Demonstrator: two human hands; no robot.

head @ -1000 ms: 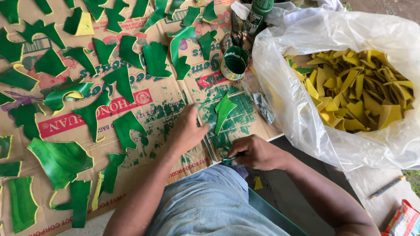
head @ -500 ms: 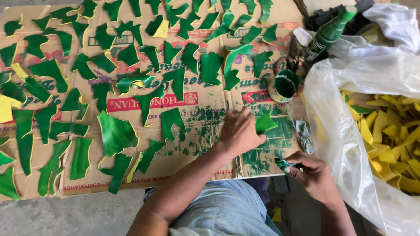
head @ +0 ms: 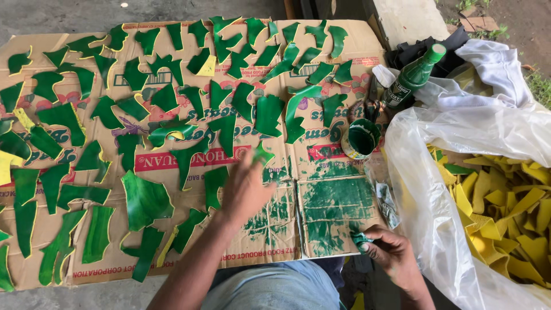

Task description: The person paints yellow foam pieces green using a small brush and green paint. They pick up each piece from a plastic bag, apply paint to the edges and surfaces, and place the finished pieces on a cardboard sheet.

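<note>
My left hand reaches out over the flattened cardboard sheet, its fingers pinching a small green-painted piece that is partly blurred. At the sheet's near right corner my right hand is closed around a small green-stained sponge or rag. Several green-painted, leaf-like cut pieces lie spread across the cardboard.
A small cup of green paint stands on the cardboard, right of centre. A green bottle sits behind it by some white cloth. A clear plastic bag of several yellow pieces fills the right side. Grey concrete floor surrounds the sheet.
My view has shifted right and down. The left hand has carried the small green piece left and farther up the cardboard. The right hand stays at the near corner.
</note>
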